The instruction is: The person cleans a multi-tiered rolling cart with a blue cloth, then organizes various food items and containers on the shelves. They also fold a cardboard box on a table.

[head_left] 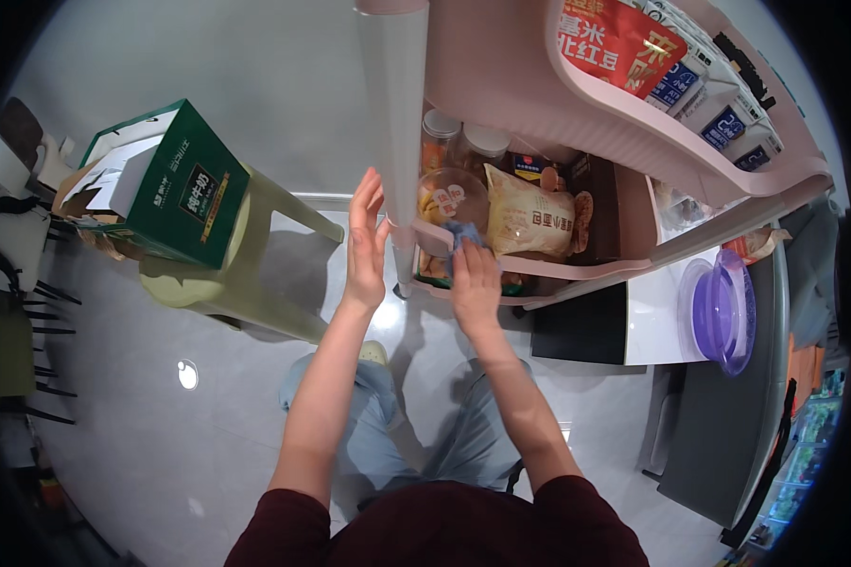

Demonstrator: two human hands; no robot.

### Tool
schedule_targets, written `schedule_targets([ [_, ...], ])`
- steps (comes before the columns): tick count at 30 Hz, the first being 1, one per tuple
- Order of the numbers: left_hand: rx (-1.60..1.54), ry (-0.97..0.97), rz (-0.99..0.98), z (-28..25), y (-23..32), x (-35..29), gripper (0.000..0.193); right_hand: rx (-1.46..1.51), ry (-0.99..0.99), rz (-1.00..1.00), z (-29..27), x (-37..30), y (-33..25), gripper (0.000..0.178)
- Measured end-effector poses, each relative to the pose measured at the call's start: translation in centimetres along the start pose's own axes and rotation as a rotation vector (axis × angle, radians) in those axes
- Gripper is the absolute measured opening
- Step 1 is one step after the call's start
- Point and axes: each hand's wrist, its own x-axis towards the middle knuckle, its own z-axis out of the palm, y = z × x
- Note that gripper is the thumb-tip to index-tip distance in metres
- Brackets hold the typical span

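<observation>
In my right hand (477, 285) is a bunched blue cloth (462, 232), pressed against the front rim of the pink cart shelf (577, 271). My left hand (365, 244) is raised beside the cart's pale post (394, 113), palm turned toward it and fingers stretched; whether it touches the post I cannot tell. Behind the cloth, the shelf holds a round clear tub (449, 197), a jar with a pale lid (484, 142) and a yellowish snack bag (531, 215).
The upper pink tier (671, 132) carries a red packet (615, 47) and several cartons. To the left, an opened green carton (175, 189) rests on a light green stool (184, 283). A purple basin (723, 312) sits at the right.
</observation>
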Motion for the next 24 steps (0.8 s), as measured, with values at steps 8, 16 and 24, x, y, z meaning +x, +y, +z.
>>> schedule_targets([
  [8, -0.043, 0.058, 0.066, -0.8, 1.9, 0.2, 0.082, 0.294, 0.433, -0.245, -5.4, 4.6, -2.6, 0.046],
  [16, -0.245, 0.184, 0.079, -2.8, 2.5, 1.2, 0.08, -0.263, -0.002, -0.397, 2.0, 6.4, -5.3, 0.045],
  [24, -0.076, 0.103, 0.081, -2.2, 1.9, 0.5, 0.079, 0.381, -0.348, -0.06, 1.4, -4.2, -2.7, 0.042],
])
